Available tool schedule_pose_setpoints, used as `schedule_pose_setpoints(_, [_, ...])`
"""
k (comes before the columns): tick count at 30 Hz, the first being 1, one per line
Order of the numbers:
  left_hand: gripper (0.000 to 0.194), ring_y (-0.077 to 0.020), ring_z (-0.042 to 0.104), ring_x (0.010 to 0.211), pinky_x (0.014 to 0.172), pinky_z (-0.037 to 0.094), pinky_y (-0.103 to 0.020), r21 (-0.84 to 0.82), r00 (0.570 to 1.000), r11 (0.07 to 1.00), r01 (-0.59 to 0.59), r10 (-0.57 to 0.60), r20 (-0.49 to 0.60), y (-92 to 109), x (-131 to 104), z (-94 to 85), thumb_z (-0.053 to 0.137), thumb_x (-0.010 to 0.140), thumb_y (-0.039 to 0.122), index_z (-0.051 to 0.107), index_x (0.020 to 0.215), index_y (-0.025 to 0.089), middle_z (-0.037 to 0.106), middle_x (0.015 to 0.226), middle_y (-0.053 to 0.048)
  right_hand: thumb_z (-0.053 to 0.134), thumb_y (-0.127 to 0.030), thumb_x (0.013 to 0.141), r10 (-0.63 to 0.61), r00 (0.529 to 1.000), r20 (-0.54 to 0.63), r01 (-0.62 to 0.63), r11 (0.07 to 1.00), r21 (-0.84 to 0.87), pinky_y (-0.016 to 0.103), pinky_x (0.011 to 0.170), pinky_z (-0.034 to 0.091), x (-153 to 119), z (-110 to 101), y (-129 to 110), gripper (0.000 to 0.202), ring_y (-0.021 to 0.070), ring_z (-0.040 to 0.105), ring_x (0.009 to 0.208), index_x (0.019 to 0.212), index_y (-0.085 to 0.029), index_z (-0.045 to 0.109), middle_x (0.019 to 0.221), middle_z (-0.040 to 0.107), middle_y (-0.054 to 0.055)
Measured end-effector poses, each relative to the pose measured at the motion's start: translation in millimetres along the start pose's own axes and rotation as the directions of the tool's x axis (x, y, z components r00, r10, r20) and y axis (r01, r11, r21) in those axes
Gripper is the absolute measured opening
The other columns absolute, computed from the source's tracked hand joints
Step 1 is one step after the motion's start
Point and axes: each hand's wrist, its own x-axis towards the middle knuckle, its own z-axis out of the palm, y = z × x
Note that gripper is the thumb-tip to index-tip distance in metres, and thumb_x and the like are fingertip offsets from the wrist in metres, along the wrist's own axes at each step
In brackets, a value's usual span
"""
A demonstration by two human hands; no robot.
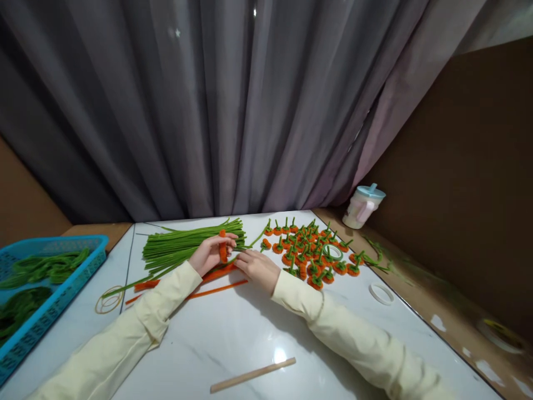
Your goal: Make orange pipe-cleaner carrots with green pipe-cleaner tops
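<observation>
"So what did our left hand (208, 254) have?"

"We had an orange fuzzy piece (223, 248) in it, roughly upright among the fingers. Fingers narrow, closed around it. Piece sat just left of our right hand (260, 269), over the far half of the white tabletop (200, 339)."

"And the right fingers?"

"Bunched close together, tips just beside the left hand. We couldn't tell whether they pinched anything; tips were partly hidden. A green strand (259, 235) ran from near them toward the far right."

"Ok. What did we have around?"

"Pile of green strips (183, 244) lay on the far left. Orange strips (219, 289) lay on its near side, partly hidden by our left sleeve (137, 325). Orange-and-green pieces (302, 250) clustered on the right, most with stems up. A pale ring (333, 259) lay among them; a white ring (377, 299) lay apart, nearer and further right."

"Edges?"

"Blue basket (54, 312) on the left, green bundles (50, 269) inside. Rubber bands (109, 300) lay between it and our sleeve. Wooden stick (252, 375) on the near side. Lidded cup (364, 208) stood far right. Grey curtain (208, 111) hung along the far side."
</observation>
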Motion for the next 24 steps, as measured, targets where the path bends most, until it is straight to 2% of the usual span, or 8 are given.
schedule_pose_setpoints(8, [0.030,-0.0056,0.033,0.036,0.032,0.023,-0.016,0.154,0.995,0.987,0.037,-0.052,0.091,42.1,-14.3,11.5,0.043,0.082,0.035,0.062,0.081,0.012,0.052,0.058,-0.002,0.058,-0.011,0.068,-0.076,0.973,0.219,0.066,0.996,0.052,0.025,0.063,0.040,48.7,-2.1,7.6,0.035,0.0177,0.055,0.079,0.103,-0.014,0.056,0.094,0.060,0.008])
schedule_pose_setpoints(12, [0.034,-0.0043,0.019,0.031,0.031,0.010,-0.019,0.500,0.981,0.863,0.075,-0.155,0.120,63.0,-31.2,25.0,0.045,0.080,0.040,0.061,0.066,0.013,0.039,0.042,0.002,0.054,-0.013,0.074,-0.118,0.951,0.287,0.092,0.990,0.104,0.019,0.062,0.040,60.4,-3.9,20.1,0.023,0.0126,0.057,0.073,0.096,-0.015,0.060,0.087,0.063,0.004])
schedule_pose_setpoints(14, [0.034,-0.0058,0.020,0.030,0.032,0.011,-0.021,0.781,0.936,0.622,0.057,-0.306,0.176,60.7,-50.1,38.2,0.050,0.078,0.042,0.060,0.061,0.015,0.032,0.035,0.004,0.048,-0.012,0.079,-0.095,0.955,0.282,0.071,0.993,0.094,0.020,0.065,0.041,66.0,-3.6,24.0,0.021,0.0129,0.057,0.077,0.097,-0.014,0.060,0.088,0.064,0.005])
schedule_pose_setpoints(15, [0.031,-0.0072,0.026,0.032,0.033,0.016,-0.022,0.873,0.900,0.488,-0.006,-0.378,0.218,52.9,-61.8,45.5,0.052,0.077,0.042,0.062,0.063,0.016,0.039,0.038,0.002,0.046,-0.012,0.080,-0.074,0.959,0.275,0.053,0.995,0.083,0.021,0.066,0.041,68.5,-3.0,24.7,0.022,0.0139,0.058,0.079,0.098,-0.013,0.059,0.090,0.064,0.007])
schedule_pose_setpoints(17, [0.020,-0.0112,0.041,0.039,0.038,0.026,-0.023,0.917,0.820,0.273,-0.290,-0.423,0.385,22.7,-86.7,57.8,0.055,0.076,0.038,0.063,0.069,0.020,0.054,0.048,-0.001,0.048,-0.013,0.079,-0.035,0.963,0.266,0.019,0.998,0.062,0.023,0.063,0.041,72.5,-0.9,23.5,0.023,0.0168,0.058,0.082,0.099,-0.012,0.059,0.094,0.063,0.009])
schedule_pose_setpoints(20, [0.016,-0.0135,0.040,0.030,0.036,0.020,-0.026,0.776,0.802,-0.211,-0.594,-0.227,0.552,-45.8,-115.8,64.6,0.054,0.077,0.033,0.062,0.071,0.021,0.055,0.041,-0.003,0.054,-0.013,0.072,-0.005,0.964,0.265,-0.006,0.999,0.041,0.024,0.055,0.040,76.0,3.8,17.0,0.020,0.0198,0.059,0.078,0.090,-0.014,0.062,0.094,0.061,0.010])
schedule_pose_setpoints(22, [0.019,-0.0142,0.038,0.024,0.035,0.017,-0.026,0.665,0.794,-0.461,-0.588,-0.169,0.584,-86.7,-124.0,61.9,0.045,0.082,0.021,0.062,0.074,0.020,0.051,0.033,-0.004,0.055,-0.009,0.068,-0.002,0.969,0.249,-0.006,0.999,0.033,0.024,0.053,0.039,77.4,5.8,12.6,0.017,0.0203,0.059,0.077,0.083,-0.014,0.063,0.094,0.060,0.010])
schedule_pose_setpoints(24, [0.021,-0.0163,0.043,0.025,0.036,0.019,-0.025,0.643,0.820,-0.565,-0.516,-0.109,0.562,-109.7,-124.5,58.2,0.040,0.084,0.019,0.060,0.090,0.017,0.052,0.034,-0.005,0.054,-0.006,0.067,-0.012,0.977,0.213,0.004,0.999,0.038,0.023,0.053,0.039,78.5,3.6,10.8,0.017,0.0198,0.059,0.078,0.079,-0.014,0.063,0.094,0.060,0.010])
